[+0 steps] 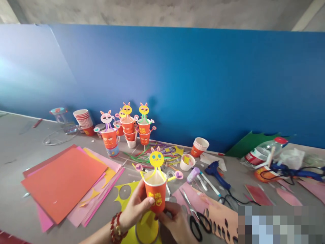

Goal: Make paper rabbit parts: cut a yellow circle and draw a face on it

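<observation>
My left hand (pixel 137 203) is closed around the left side of an orange paper cup (pixel 155 193), its thumb on the front near gold lettering. The fingers of my right hand (pixel 176 218) grip the cup's lower right edge. From the upright cup rises a yellow paper animal face (pixel 156 159) with pink ears and blue eyes, on yellow stems. Yellow arms with pink paws and purple hearts stick out at both sides. Below the cup lie yellow cut paper (pixel 124 193) and a round, yellow-centred thing (pixel 147 228), partly hidden. Black-handled scissors (pixel 194 213) rest beside my right hand.
Several similar cup figures (pixel 128 125) stand at the back, near stacked paper cups (pixel 85 122). Coloured paper sheets (pixel 66 179) lie left. Pipe cleaners (pixel 152 150), a white cup (pixel 187 162), a blue glue gun (pixel 217 174) and a plastic bottle (pixel 265 150) lie beyond or right.
</observation>
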Tool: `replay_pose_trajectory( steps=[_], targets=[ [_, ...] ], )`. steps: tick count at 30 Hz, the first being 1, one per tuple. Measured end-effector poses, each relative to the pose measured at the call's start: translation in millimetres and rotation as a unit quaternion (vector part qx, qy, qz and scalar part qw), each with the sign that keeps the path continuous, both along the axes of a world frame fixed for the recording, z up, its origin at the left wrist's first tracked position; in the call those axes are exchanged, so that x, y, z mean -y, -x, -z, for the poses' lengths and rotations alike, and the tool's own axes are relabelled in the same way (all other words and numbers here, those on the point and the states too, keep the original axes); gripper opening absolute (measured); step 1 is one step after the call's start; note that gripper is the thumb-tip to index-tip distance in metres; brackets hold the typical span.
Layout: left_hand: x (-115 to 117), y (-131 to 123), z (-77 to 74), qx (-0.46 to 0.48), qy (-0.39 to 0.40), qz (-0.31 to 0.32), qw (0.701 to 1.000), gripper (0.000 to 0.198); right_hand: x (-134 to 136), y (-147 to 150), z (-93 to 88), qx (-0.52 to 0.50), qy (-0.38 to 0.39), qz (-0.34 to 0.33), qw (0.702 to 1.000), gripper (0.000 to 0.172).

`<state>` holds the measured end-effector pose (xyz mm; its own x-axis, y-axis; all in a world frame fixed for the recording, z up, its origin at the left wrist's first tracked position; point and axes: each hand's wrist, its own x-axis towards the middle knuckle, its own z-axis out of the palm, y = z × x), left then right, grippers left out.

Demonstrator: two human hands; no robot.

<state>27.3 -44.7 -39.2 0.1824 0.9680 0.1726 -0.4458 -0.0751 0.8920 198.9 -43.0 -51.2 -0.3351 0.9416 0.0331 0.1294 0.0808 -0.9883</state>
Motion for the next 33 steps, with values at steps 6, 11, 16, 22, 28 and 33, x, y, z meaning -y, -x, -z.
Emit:
replay_pose_trajectory(
  steps=[6, 11, 16, 22, 28, 33],
  targets=[
    [2, -1, 4.0, 0.013, -0.011, 0.043, 0.999, 0.066, -2, -3, 4.4, -0.003, -0.028, 0.018, 0.999, 0.028],
    [2, -1, 11.0, 0.033, -0.007, 0.042, 0.999, 0.066, -4, -5, 6.1, 0.028, -0.045, 0.016, 0.998, 0.026],
    [2, 1, 10.0, 0.035, -0.006, 0.051, 0.998, 0.067, -5, -6, 9.9, 0.045, -0.069, 0.025, 0.996, 0.024],
    [3, 1, 4.2, 0.035, -0.016, 0.057, 0.998, 0.067, -5, -5, 6.3, 0.045, -0.074, 0.021, 0.996, 0.03],
    [2, 1, 1.6, 0.018, -0.011, 0.06, 0.998, 0.071, -6, -5, 6.2, 0.004, -0.054, 0.02, 0.998, 0.028],
    [3, -2, -1.2, 0.007, 0.009, 0.062, 0.998, 0.068, -6, -5, 9.9, -0.03, -0.019, 0.01, 0.999, 0.03]
  ],
)
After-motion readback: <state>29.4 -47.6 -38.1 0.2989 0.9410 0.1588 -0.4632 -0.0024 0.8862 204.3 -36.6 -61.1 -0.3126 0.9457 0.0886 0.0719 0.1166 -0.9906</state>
